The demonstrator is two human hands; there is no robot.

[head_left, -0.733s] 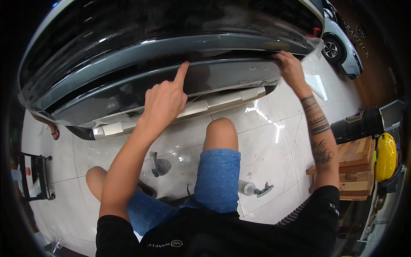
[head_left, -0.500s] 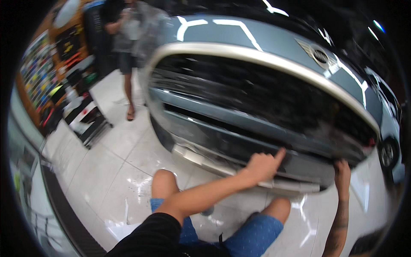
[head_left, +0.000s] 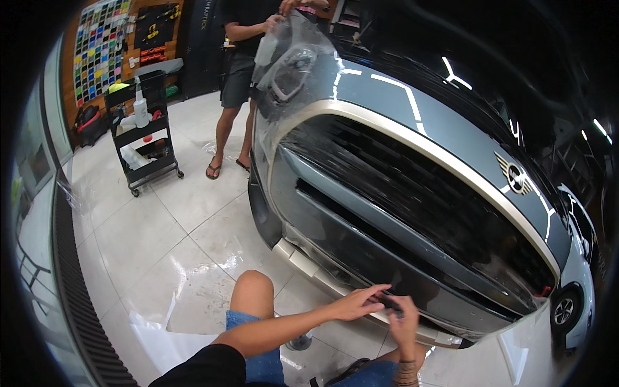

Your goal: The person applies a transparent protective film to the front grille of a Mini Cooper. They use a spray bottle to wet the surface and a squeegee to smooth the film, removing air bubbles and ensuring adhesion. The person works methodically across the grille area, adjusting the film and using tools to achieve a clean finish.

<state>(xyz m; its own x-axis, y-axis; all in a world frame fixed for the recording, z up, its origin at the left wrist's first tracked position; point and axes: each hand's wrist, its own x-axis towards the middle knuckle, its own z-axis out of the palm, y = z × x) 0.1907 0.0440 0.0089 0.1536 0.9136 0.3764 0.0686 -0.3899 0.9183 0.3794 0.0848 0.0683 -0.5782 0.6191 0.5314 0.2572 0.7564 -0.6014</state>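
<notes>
Low down, both hands meet in front of the bumper (head_left: 361,258), just above its pale trim (head_left: 309,266). Left hand (head_left: 356,305): palm turned inward, fingers extended and parted from the thumb, no firm grasp visible. Right hand (head_left: 404,317): just beside it, fingers bent toward the left fingertips. A small dark thing (head_left: 391,302) shows between the two; blurred, kind unclear. Whether the right fingers grip it or only lie against it, I cannot tell; contact with the left is equally unclear. Bumper runs behind and above the hands, slanting down to the right under the dark grille (head_left: 412,174).

Containers: black cart (head_left: 127,138) on casters, well apart to the left, on the tiled floor (head_left: 200,213). Upper tray holds a white bottle (head_left: 140,109), upright with a narrow nozzle, among smaller items too small to name. Lower tray holds a pale bundle (head_left: 133,157), lying slanted. Clear round vessel (head_left: 299,342) on the floor near the knees, partly hidden; contents unreadable.

Far side of the car's front: a co-worker (head_left: 242,61) stands with raised hands at clear film (head_left: 290,71), which drapes over the headlight.
</notes>
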